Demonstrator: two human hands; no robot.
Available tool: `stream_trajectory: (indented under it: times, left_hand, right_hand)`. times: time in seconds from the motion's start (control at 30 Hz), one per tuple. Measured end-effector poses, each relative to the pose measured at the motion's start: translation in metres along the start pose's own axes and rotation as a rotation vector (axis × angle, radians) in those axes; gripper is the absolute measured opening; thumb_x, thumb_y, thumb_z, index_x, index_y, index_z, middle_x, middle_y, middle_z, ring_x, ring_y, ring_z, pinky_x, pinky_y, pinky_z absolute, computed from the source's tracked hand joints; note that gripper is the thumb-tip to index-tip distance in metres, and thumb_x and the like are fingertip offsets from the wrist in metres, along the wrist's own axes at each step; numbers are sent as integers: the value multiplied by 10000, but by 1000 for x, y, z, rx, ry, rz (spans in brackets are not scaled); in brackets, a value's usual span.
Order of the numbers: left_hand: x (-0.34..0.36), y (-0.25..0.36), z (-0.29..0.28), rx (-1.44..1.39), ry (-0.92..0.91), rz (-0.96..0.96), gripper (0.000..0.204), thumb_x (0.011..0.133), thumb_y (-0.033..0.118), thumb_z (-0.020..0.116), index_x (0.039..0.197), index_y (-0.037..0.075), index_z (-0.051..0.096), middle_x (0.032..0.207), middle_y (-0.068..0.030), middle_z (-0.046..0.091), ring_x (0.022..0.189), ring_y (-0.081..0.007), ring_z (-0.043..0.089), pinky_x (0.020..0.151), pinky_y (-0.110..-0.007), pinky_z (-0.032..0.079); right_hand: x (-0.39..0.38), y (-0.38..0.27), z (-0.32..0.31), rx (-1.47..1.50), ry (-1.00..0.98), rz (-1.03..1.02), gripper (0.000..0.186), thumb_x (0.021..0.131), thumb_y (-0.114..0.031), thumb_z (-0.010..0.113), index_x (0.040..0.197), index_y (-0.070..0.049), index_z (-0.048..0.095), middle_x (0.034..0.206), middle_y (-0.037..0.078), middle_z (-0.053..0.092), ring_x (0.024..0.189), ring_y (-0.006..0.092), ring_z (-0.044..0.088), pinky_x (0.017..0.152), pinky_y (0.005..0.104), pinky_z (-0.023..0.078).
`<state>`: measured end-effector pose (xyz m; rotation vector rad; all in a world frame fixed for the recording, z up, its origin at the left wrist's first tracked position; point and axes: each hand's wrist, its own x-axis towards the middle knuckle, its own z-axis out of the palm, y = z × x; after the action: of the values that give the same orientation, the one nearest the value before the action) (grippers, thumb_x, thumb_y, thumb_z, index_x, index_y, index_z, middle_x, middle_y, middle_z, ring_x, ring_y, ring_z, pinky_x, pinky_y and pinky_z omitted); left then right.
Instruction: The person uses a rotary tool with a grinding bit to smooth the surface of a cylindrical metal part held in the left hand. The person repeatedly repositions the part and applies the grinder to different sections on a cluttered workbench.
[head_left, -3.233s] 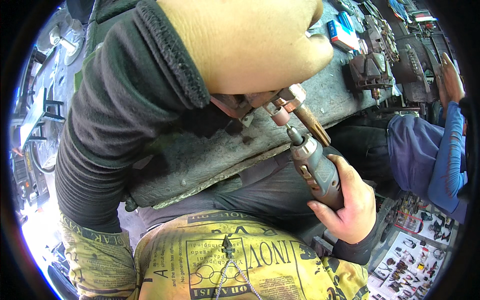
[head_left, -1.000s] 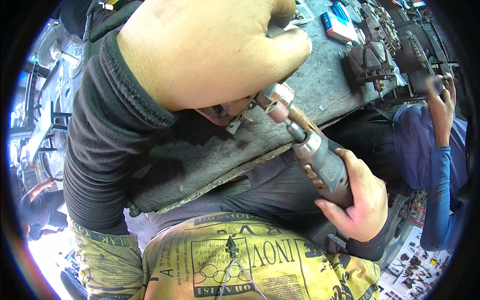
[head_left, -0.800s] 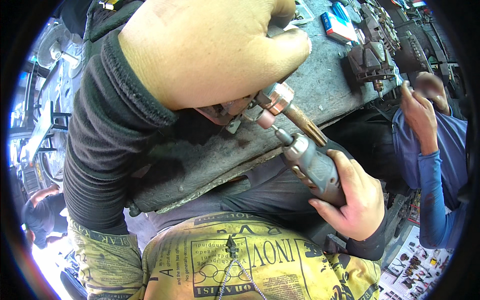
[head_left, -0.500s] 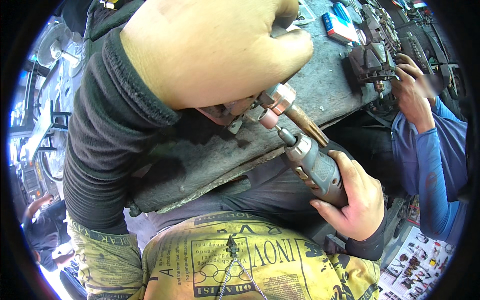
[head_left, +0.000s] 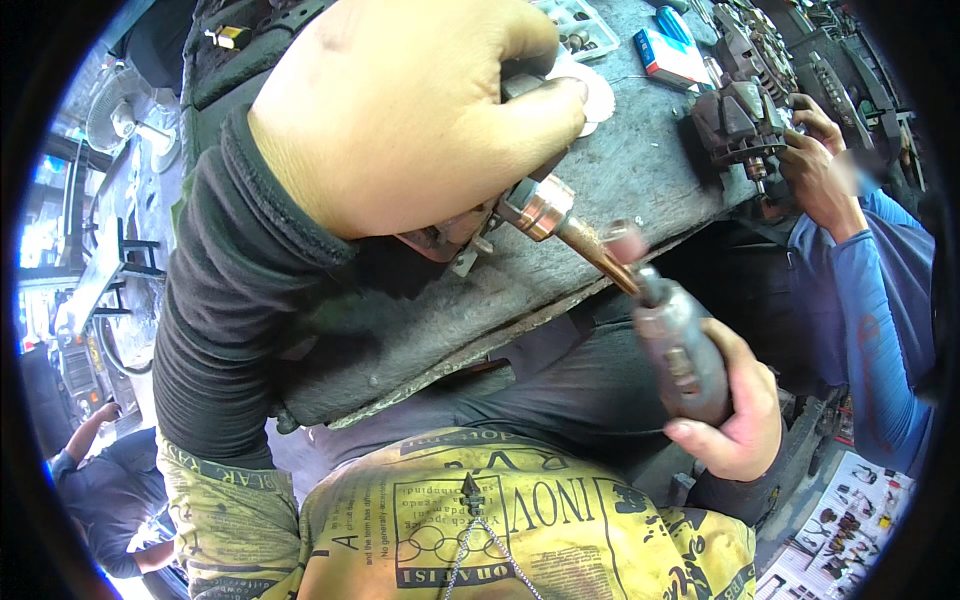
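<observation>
My left hand [head_left: 420, 110], fingers bent round, holds a motor armature against the bench; its copper-coloured commutator ring [head_left: 540, 208] and long bare shaft [head_left: 598, 252] stick out below the hand. Most of the armature is hidden under my palm. My right hand [head_left: 748, 415] grips a grey rotary tool [head_left: 680, 355], blurred by motion. At its tip a pink cylindrical grinding stone [head_left: 626, 242] sits close beside the shaft, away from the copper ring; whether it touches the shaft I cannot tell. A small metal tab [head_left: 465, 262] lies under my left wrist.
The worn dark bench [head_left: 430, 330] ends in a rough edge before my lap. Behind my left fingers are a pale disc [head_left: 597, 100] and a compartment box [head_left: 585, 30]. A red-and-blue carton [head_left: 670, 62] stands further right. A co-worker's hands [head_left: 822, 165] work at a dark motor part [head_left: 738, 125].
My right hand has drawn the rotary tool to the right and down, so its stone has moved from beside the copper ring to near the shaft's end. My left hand has shifted slightly left.
</observation>
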<state>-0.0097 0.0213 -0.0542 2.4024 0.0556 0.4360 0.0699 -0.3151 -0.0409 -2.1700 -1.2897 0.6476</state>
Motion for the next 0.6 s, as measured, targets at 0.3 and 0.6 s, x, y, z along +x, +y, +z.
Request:
stream_trajectory:
  times: [0.3, 0.6]
  left_hand:
    - [-11, 19, -7, 402, 87, 243, 368, 875, 270, 728, 1114, -8, 705, 1097, -209, 695, 1027, -370, 685, 910, -401, 525]
    - [-46, 37, 12, 586, 111, 141, 591, 727, 154, 805, 1296, 79, 663, 1376, -218, 579, 1267, -433, 536, 1100, -491, 405]
  right_hand:
    - [-12, 57, 31, 1043, 447, -76, 945, 951, -589, 619, 1430, 143, 263, 809, 217, 595, 522, 262, 637, 458, 371, 564]
    - [2, 75, 55, 1319, 288, -158, 940, 916, -557, 675, 1435, 107, 258, 789, 234, 599, 544, 299, 660, 485, 399, 591]
